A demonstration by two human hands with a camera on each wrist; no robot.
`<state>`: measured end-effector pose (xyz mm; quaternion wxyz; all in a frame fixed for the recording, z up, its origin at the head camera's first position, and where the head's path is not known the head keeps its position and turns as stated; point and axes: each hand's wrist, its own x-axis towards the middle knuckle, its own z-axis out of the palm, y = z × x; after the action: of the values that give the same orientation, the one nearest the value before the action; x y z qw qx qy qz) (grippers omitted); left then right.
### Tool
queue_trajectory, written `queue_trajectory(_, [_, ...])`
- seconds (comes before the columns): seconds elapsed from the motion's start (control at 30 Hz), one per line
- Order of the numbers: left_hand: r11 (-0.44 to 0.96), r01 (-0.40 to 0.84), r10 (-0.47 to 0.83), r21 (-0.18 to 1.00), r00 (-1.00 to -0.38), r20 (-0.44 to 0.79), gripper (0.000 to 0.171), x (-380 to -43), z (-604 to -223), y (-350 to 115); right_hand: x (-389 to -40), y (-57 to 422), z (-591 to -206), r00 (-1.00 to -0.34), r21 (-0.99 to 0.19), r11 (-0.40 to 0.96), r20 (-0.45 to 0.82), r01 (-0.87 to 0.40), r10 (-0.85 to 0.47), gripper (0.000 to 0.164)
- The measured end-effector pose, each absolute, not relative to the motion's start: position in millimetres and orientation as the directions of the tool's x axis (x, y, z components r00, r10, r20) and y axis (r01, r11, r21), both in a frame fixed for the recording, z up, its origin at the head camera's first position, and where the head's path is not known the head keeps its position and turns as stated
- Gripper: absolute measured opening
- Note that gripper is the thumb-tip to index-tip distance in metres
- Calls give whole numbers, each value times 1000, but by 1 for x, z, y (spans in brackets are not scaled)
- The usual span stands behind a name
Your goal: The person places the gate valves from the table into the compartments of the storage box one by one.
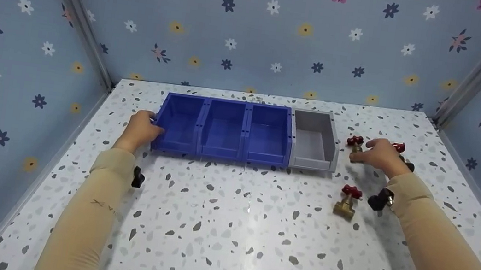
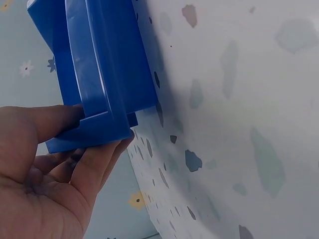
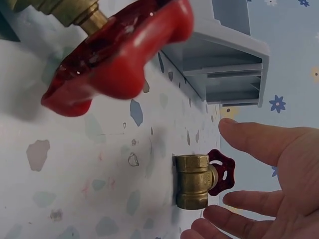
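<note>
My left hand [image 1: 141, 130] grips the left wall of the leftmost blue bin [image 1: 177, 145]. In the left wrist view, the thumb lies inside that wall and the fingers outside it. My right hand [image 1: 382, 156] is at the right, its thumb and fingers spread beside a brass valve [image 3: 192, 181] with a red handwheel. A gap shows between thumb and valve; whether a fingertip touches it I cannot tell. Closer to me stands a second brass valve [image 1: 344, 208], its red handwheel [image 3: 124, 64] large in the right wrist view. Another red handwheel [image 1: 399, 147] is partly hidden behind my right hand.
Two more blue bins [image 1: 221, 152] [image 1: 266, 158] and a grey bin [image 1: 311, 164] continue the row to the right on the speckled white table [image 1: 209, 233]. Flower-patterned panels [image 1: 263, 31] enclose the back and sides. A dark piece [image 1: 410, 166] shows beside my right wrist.
</note>
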<state>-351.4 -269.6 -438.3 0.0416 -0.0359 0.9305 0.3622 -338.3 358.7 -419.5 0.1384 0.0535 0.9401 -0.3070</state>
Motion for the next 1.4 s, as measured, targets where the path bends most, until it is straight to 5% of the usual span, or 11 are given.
queue_trajectory(0.5, [710,-115,-102,695,-993,-59,50,-350,-439,-271,-348,362,-426,-938,-567,796,-348,212,2,89])
queue_trajectory(0.87, [686,-160,-81,710,-986,-143,55,-351,-437,-271,-358,362,-433,-940,-546,816,-342,187,-13,58])
queue_trajectory(1.13, [697,-134,-77,704,-991,-112,56,-349,-439,-271,-361,361,-435,-932,-546,814,-362,200,-14,63])
queue_trajectory(1.4, [642,-137,-101,755,-990,-95,55,-350,-441,-270,-366,362,-436,-938,-547,825,-340,143,-62,39])
